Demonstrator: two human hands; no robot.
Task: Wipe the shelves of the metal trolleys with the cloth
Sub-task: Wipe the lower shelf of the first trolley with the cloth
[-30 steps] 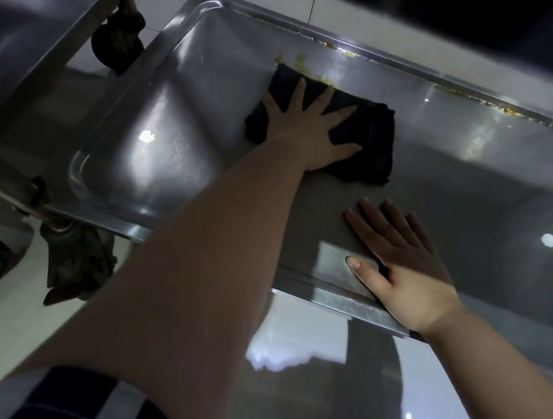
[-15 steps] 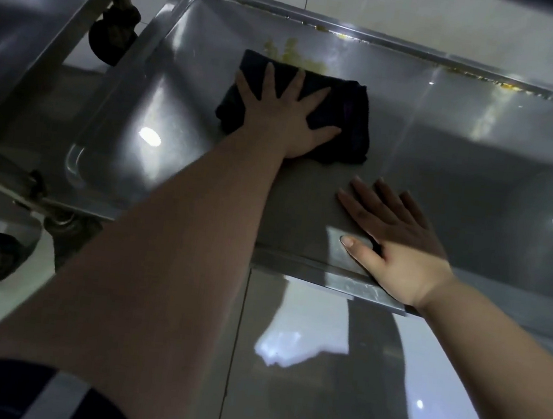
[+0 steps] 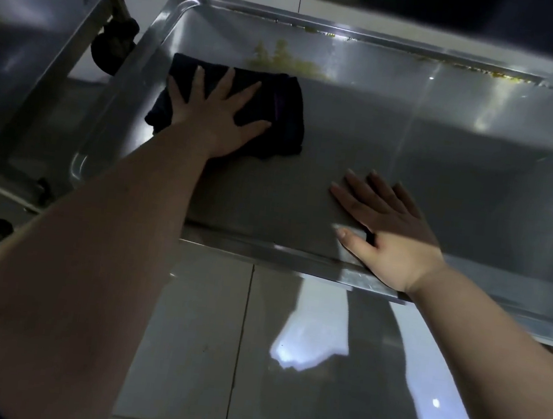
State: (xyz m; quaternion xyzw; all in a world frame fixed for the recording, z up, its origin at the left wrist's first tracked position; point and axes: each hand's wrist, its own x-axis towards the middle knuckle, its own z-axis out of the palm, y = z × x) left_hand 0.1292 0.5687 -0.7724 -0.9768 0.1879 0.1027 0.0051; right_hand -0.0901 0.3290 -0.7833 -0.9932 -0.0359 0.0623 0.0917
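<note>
Glossy tiled floor (image 3: 189, 354) under a dim steel trolley shelf (image 3: 428, 164), mid-wipe.
Left hand (image 3: 213, 116), fingers spread flat, presses the dark folded cloth (image 3: 289, 117) on the shelf's left half; right hand (image 3: 389, 236) lies open at the shelf's near rim, likely bracing. Yellow residue (image 3: 285, 60) smears the shelf's far wall just beyond the cloth: best to push firmly into it, following the rounded corners.

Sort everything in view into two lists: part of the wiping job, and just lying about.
Job: cloth; left hand pressing it; shelf; right hand resting on it; yellow grime; neighbouring trolley.
Lying about: wheel; floor tiles.
</note>
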